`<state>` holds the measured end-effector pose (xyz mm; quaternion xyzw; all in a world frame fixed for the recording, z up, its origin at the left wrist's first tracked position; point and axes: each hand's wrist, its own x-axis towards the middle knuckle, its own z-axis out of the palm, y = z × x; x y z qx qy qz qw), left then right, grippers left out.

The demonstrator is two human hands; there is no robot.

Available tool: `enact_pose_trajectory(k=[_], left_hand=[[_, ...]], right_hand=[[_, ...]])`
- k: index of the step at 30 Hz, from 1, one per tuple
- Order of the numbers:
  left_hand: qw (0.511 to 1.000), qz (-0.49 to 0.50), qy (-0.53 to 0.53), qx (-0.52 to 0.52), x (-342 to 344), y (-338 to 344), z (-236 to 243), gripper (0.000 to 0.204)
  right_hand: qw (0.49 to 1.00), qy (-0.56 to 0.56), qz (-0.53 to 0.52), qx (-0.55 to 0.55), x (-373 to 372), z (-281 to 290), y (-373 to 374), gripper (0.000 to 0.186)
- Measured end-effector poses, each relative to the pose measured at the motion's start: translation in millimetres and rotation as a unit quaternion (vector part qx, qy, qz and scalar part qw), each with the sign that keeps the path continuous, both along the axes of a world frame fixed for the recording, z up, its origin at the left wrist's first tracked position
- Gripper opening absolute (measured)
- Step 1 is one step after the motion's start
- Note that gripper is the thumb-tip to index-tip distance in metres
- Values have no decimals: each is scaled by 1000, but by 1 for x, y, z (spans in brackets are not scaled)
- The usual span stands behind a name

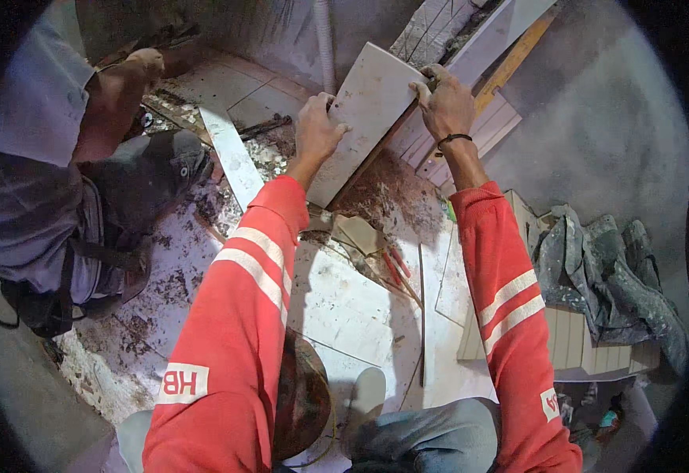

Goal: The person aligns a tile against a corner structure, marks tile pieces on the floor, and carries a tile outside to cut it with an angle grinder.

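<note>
A pale rectangular tile (372, 118) stands tilted at far centre, above rubble; whether its lower end touches the floor is unclear. The left hand (318, 132) pinches its left edge, thumb on the face, fingertips partly hidden; the right hand (447, 104) grips the far right corner, some fingers out of sight behind. At left, a crouching co-worker (25, 189) is cut off by the dark rim. At right lies a crumpled grey cloth (596, 268), its folds dim.

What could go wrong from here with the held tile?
The tile could slip, since the left hand and right hand hold it only by its edges. Its lower end might chip against the scrap close by. The red-handled tool, lying loose, could be stepped on.
</note>
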<state>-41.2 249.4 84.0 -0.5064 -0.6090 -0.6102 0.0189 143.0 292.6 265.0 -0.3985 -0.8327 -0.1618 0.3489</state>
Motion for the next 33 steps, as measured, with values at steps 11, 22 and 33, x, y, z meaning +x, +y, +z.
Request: enact_pose_trajectory(k=[11, 22, 33], left_hand=[[999, 12, -24, -17, 4, -6, -3, 59], [999, 14, 23, -16, 8, -5, -8, 71], [996, 15, 17, -86, 18, -15, 3, 86]], right_hand=[[1000, 4, 12, -9, -3, 0, 4, 31], [999, 27, 17, -31, 1, -3, 4, 32], [999, 20, 32, -26, 3, -1, 7, 33]])
